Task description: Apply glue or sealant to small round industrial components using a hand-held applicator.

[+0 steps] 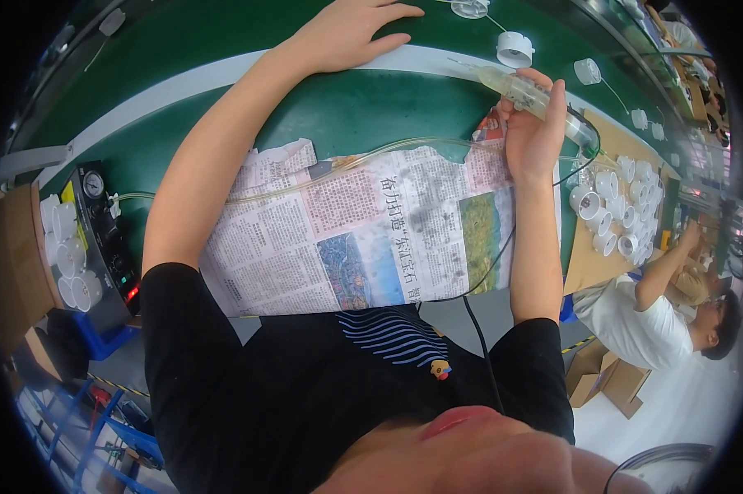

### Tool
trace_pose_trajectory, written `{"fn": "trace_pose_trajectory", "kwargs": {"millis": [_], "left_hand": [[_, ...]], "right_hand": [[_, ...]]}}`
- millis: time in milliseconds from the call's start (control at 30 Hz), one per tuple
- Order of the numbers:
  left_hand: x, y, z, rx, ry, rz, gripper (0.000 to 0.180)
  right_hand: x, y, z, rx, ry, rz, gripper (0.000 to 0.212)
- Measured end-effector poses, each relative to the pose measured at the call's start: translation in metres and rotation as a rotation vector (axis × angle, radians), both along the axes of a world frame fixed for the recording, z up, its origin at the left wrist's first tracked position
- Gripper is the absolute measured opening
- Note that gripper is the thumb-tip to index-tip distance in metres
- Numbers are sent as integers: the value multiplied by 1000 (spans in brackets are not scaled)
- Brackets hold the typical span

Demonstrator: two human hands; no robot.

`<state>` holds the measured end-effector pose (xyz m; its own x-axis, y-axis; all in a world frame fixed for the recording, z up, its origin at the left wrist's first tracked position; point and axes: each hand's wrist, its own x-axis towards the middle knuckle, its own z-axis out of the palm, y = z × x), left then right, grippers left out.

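Green belt [223, 33] w/ white stripe; clear syringe [536, 100]; white caps [614, 206]; black shirt [305, 395], blue waves.

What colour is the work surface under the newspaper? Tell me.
Dark green work surface, with a white stripe; head view.

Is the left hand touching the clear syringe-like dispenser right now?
Apart. The head view shows the left hand flat on the green belt, well clear of the dispenser, which the right hand grips.

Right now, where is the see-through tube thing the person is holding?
In the head view, the clear dispensing syringe is in the right hand, above the newspaper's right edge, near the white plastic caps.
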<state>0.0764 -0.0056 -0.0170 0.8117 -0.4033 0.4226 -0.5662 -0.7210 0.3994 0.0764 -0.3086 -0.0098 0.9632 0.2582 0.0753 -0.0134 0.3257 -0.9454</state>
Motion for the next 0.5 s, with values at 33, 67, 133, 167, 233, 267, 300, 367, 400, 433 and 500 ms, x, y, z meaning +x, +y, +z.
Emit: {"fn": "trace_pose_trajectory", "kwargs": {"millis": [33,67,133,167,233,267,300,367,400,433,500], "left_hand": [[0,0,1,-17,23,-22,43],[-1,0,2,-15,20,-23,43],[0,1,0,-8,18,-5,45],[1,1,-1,-6,18,4,45],[4,2,-6,6,-14,3,45],[7,3,-9,17,-46,4,46],[8,3,-12,27,-77,7,46],[11,4,-14,-2,-54,-6,46],[12,5,-13,-29,-34,-16,46],[11,6,-11,-56,-14,-24,45],[11,10,-2,-109,153,84,46]], "right_hand": [[-1,0,1,1,7,3,49],[-1,1,2,-6,21,-37,48],[-2,1,3,0,14,1,48],[-2,1,3,-7,20,1,49],[-2,1,3,-15,29,-4,49],[-2,0,2,-16,24,2,49],[-2,0,2,-16,19,9,49],[-1,0,1,-18,17,18,49],[-1,-1,0,-19,17,19,49],[-1,-1,0,-21,16,22,49],[-2,0,-1,-24,15,28,49]]}}
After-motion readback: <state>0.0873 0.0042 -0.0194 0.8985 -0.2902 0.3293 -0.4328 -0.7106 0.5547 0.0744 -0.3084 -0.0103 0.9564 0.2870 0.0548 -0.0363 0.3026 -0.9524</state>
